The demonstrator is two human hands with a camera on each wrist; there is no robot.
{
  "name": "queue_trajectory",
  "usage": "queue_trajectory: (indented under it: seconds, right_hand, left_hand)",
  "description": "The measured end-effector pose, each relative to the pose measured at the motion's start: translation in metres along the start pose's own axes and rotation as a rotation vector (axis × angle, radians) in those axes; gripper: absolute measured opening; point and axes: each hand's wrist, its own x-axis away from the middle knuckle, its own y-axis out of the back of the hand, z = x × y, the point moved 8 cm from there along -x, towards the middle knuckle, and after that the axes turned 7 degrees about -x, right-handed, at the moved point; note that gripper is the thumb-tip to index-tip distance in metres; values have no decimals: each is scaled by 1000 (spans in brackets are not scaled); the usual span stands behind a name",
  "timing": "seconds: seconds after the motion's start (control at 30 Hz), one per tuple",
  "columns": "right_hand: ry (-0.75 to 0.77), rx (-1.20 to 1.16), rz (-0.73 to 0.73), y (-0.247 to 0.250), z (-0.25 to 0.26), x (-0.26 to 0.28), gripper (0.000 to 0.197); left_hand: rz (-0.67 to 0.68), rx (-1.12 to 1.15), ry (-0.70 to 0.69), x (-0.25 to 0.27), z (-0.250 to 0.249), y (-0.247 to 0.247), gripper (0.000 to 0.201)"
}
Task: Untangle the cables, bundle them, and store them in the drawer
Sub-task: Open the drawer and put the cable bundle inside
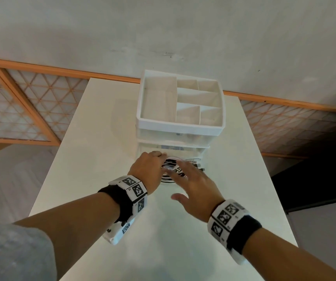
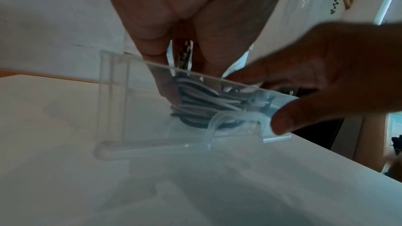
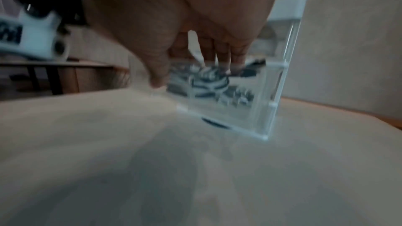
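Observation:
The coiled bundle of black and white cables lies in the clear bottom drawer, which stands pulled out from the white organizer. My left hand reaches down into the drawer from the left and grips the bundle between thumb and fingers. My right hand hovers over the drawer with fingers straight and spread. Its fingertips touch the top of the coil and its thumb sticks out near the drawer front. The hands hide part of the coil.
The organizer stands at the back of a white table, with an open divided tray on top and another closed drawer above the open one. A wall runs behind it. Bare tabletop lies in front of and beside the drawer.

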Motion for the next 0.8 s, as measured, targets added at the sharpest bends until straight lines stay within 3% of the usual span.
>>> queue_trajectory:
  seconds: [0.1, 0.27, 0.4, 0.57, 0.8]
  right_hand:
    - [-20, -3, -68, -21, -9, -2, 62]
    - [-16, -16, -180, -8, -9, -18, 41]
    - [-93, 11, -152, 2, -19, -41, 40]
    - [-87, 139, -212, 10, -20, -56, 39]
    - [-108, -8, -220, 0, -21, -64, 38]
  left_hand:
    - [-22, 11, 30, 0, -1, 5, 40]
    - [-74, 21, 79, 1, 0, 13, 38]
    - [-118, -21, 90, 4, 1, 19, 31]
    - [-262, 71, 63, 5, 14, 28, 17]
    - [-186, 17, 70, -7, 14, 22, 22]
